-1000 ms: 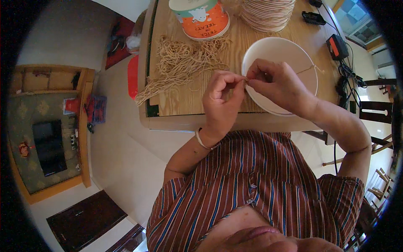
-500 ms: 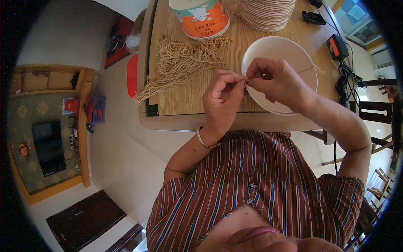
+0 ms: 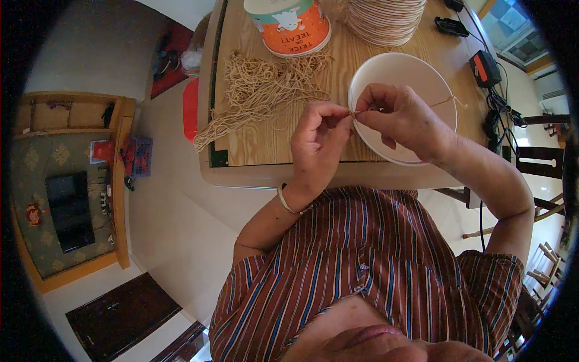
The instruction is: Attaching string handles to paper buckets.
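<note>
An orange and white printed tub (image 3: 289,25) stands at 12 o'clock on the wooden table (image 3: 277,136), its top cut off by the frame edge. A stack of ribbed paper plates (image 3: 386,18) sits at 1 o'clock, also cut off. A heap of tan string pieces (image 3: 259,90) lies at 11 o'clock of the hands, just below the tub.

The left hand (image 3: 316,142) and right hand (image 3: 401,117) meet over the near-left rim of a white bowl (image 3: 416,69). Both pinch closed on one thin tan string (image 3: 449,99), which trails toward 3 o'clock across the bowl. The pinch point itself is too small to resolve.

Black devices with cables (image 3: 485,69) lie at 2 o'clock. The floor is pale; a wooden cabinet (image 3: 72,205) stands at 9 o'clock.
</note>
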Demonstrator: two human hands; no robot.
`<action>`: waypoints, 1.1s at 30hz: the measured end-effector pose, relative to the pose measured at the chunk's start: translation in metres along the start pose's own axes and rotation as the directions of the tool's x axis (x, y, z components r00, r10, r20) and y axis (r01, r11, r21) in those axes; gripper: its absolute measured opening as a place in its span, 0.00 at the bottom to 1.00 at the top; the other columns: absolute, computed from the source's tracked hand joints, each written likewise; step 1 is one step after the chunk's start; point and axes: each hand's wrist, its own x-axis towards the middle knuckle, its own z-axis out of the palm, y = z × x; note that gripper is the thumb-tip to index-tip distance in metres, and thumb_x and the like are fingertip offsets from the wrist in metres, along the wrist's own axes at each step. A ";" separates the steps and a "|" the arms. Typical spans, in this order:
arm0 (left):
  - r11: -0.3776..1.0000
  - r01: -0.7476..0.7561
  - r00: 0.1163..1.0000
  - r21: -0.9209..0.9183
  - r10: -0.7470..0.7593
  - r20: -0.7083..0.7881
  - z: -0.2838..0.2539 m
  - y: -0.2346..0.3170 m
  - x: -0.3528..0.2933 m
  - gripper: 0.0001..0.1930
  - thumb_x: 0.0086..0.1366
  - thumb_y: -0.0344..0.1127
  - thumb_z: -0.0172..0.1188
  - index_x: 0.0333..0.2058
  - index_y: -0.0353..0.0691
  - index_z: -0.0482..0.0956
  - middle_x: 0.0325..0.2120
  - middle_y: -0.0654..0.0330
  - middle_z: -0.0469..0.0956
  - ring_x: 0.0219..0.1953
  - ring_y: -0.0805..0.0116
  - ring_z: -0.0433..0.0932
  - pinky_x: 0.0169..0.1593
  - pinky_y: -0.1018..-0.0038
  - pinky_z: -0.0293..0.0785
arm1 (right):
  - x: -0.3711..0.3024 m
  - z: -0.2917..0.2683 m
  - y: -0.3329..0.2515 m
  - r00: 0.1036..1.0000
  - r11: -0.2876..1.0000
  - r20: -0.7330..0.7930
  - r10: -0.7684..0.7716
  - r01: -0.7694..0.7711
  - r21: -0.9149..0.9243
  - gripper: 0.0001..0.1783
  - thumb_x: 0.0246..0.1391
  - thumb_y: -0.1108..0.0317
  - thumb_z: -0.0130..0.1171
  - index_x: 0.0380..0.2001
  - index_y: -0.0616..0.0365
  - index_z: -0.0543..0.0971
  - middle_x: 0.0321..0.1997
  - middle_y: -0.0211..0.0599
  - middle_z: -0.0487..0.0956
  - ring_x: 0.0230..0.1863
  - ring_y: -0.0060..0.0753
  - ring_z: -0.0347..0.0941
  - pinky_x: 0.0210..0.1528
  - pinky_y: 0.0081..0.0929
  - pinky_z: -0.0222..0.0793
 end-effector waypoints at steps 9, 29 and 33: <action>0.965 -0.168 0.986 0.204 0.163 0.042 -0.003 0.001 0.008 0.07 0.60 0.20 0.60 0.37 0.35 0.75 0.37 0.61 0.70 0.37 0.75 0.73 0.41 0.80 0.73 | -0.001 0.000 0.002 0.998 0.998 0.005 -0.056 0.056 -0.025 0.05 0.57 0.69 0.57 0.33 0.58 0.75 0.22 0.22 0.70 0.17 0.10 0.62 0.17 0.13 0.58; 0.799 0.470 0.882 -0.374 -0.434 0.182 -0.013 0.004 0.015 0.04 0.63 0.28 0.60 0.36 0.37 0.79 0.27 0.66 0.77 0.27 0.79 0.74 0.33 0.81 0.72 | 0.003 0.001 0.013 0.965 0.959 -0.023 -0.263 0.259 -0.114 0.05 0.58 0.72 0.56 0.36 0.58 0.73 0.28 0.24 0.72 0.26 0.11 0.67 0.23 0.15 0.66; 0.719 0.486 0.869 -0.496 -0.458 0.188 -0.012 -0.001 0.013 0.04 0.63 0.28 0.60 0.37 0.37 0.79 0.27 0.67 0.77 0.25 0.79 0.73 0.34 0.79 0.74 | -0.002 0.001 0.016 0.897 0.863 -0.003 -0.443 0.426 -0.271 0.06 0.55 0.76 0.57 0.36 0.62 0.72 0.29 0.30 0.74 0.31 0.19 0.72 0.33 0.22 0.73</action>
